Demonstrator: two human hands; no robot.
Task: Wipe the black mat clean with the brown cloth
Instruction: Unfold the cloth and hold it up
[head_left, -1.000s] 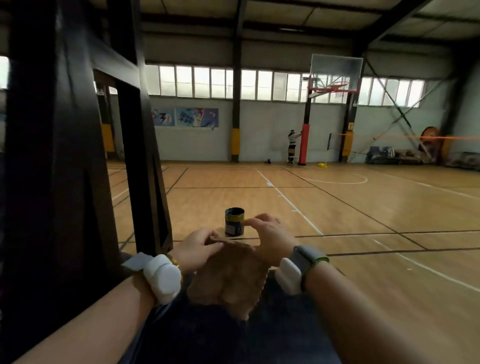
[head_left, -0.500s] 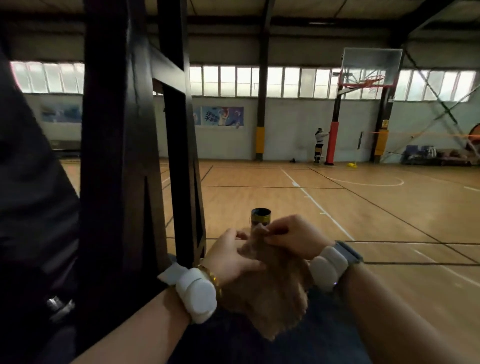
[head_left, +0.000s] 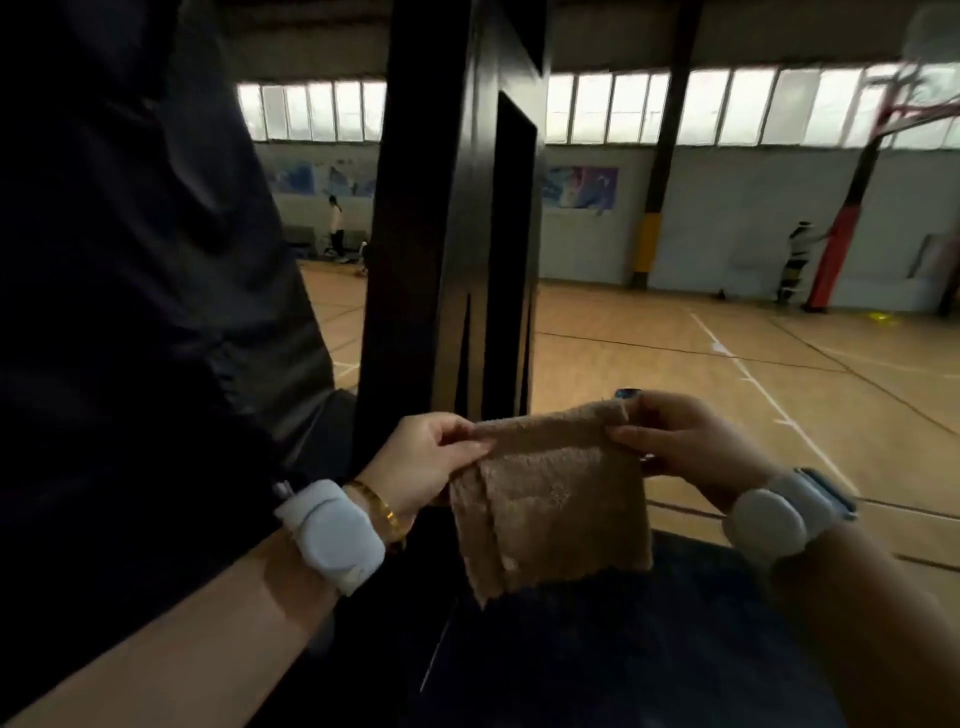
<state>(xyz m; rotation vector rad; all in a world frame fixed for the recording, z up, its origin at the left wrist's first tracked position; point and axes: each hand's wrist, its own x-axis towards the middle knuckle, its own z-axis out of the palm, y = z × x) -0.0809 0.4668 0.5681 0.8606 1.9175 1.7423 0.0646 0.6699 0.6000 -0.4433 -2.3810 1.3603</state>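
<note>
While the left hand (head_left: 421, 462) and right hand (head_left: 691, 441) each pinch a top corner, the brown cloth (head_left: 550, 493) hangs spread above the black mat (head_left: 623, 649), beside a black frame (head_left: 447, 234), on a wooden gym floor (head_left: 649, 364).

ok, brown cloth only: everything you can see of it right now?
The brown cloth is tan, with a fuzzy terry-like pile. It hangs stretched between both hands, top edge roughly level, and its left side is folded over into a vertical flap. The left hand pinches the upper left corner, the right hand the upper right. The bottom edge slants, lowest at the left, and hangs in front of the black mat; contact with the mat cannot be told. No stains are visible.
</note>
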